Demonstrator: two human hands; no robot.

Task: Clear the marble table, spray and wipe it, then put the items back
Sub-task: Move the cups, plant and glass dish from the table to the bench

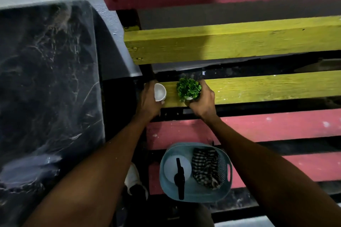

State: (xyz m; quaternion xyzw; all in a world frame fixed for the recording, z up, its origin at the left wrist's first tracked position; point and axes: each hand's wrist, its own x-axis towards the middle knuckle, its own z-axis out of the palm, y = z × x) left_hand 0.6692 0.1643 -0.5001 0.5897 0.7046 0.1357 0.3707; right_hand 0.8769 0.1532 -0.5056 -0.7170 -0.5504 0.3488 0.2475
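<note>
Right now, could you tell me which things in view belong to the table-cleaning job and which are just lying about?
Job: marble table; white cup in left hand; potted plant in right hand; basket with spray bottle and cloth.
Lying about: painted planks; shoe.

The right hand [202, 100] is covering most of the plant's [188, 88] pot. The left hand [149, 100] is hiding the cup's [160, 91] near side. The basket's [226, 188] bottle [178, 168] is showing only its top. The marble table [46, 86] is running off the left edge, blurring lower down.
</note>
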